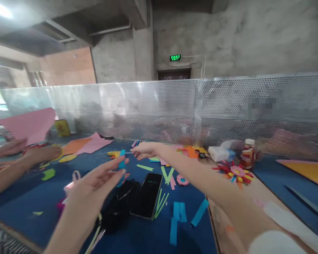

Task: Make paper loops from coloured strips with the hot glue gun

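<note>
My left hand (pixel 95 183) pinches a short blue paper strip (pixel 122 153) upright between thumb and fingers, above a black bundle (pixel 116 208) whose kind I cannot make out. Stretched across the table, my right hand (pixel 146 150) has its fingers loosely apart beside a small pile of coloured items (pixel 136 143) at the back. Nothing shows in its grip. A phone (pixel 147 197) lies below the hands, with thin green strips (pixel 161 204) next to it. Several blue paper strips (pixel 173 231) rest at the front. A pink paper flower (pixel 182 180) lies under my right forearm.
A co-worker's hands (pixel 43 154) and pink sheet (pixel 31 123) are at left. On the right stand a multicoloured paper flower (pixel 237 171), a brown bottle (pixel 247 155) and a tissue pack (pixel 218 153). Scissors (pixel 307 201) lie far right. A perforated metal partition (pixel 148 116) closes the back.
</note>
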`<state>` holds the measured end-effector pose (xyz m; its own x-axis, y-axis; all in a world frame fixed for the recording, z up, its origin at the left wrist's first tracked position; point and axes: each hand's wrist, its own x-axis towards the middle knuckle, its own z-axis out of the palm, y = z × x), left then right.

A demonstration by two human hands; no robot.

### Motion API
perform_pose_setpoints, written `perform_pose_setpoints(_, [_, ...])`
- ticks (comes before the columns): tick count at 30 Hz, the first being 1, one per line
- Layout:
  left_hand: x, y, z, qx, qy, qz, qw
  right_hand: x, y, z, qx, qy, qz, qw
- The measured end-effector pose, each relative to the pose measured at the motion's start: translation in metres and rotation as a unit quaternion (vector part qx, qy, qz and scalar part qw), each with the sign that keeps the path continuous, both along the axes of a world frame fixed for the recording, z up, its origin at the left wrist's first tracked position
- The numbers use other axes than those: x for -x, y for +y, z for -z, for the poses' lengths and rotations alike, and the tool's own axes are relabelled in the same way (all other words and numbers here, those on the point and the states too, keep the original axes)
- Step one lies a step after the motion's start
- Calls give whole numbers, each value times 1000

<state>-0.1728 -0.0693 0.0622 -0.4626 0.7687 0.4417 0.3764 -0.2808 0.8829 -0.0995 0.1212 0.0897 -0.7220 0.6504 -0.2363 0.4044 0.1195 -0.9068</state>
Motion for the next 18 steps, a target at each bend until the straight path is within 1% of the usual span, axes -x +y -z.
perform_pose_setpoints(1, [-12, 8, -1, 10, -29, 53, 998, -21, -7, -6, -18, 7, -4, 1000])
perform_pose_setpoints(3, [-35, 22, -3, 8, -37, 132, 991, -64, -24, -14, -62, 33, 3, 998])
perform_pose_setpoints(5, [-58, 35, -3, -12, -45, 202, 978, -109, -44, -16, -113, 62, 51, 990])
perform_pose_setpoints(8, [-92, 54, 1, -38, -64, 290, 954, -169, -73, -13, -178, 88, 132, 971])
perform_pose_setpoints(10, [-116, 63, 6, -44, -62, 326, 942, -199, -90, -8, -204, 88, 154, 963])
perform_pose_setpoints(13, [-145, 68, 12, -20, -50, 384, 922, -226, -111, -2, -231, 85, 180, 952])
perform_pose_setpoints(14, [-150, 65, 14, -7, -31, 392, 919, -232, -116, -1, -238, 83, 191, 949])
perform_pose_setpoints(15, [-151, 61, 15, 5, 10, 383, 924, -237, -121, 1, -243, 81, 203, 945])
perform_pose_setpoints(16, [-147, 54, 17, 14, 71, 354, 933, -243, -125, 2, -248, 78, 216, 941])
perform_pose_setpoints(17, [-138, 46, 19, 19, 156, 293, 943, -248, -128, 4, -252, 74, 228, 938])
perform_pose_setpoints(18, [-124, 38, 22, 22, 269, 205, 941, -255, -130, 5, -256, 71, 238, 934])
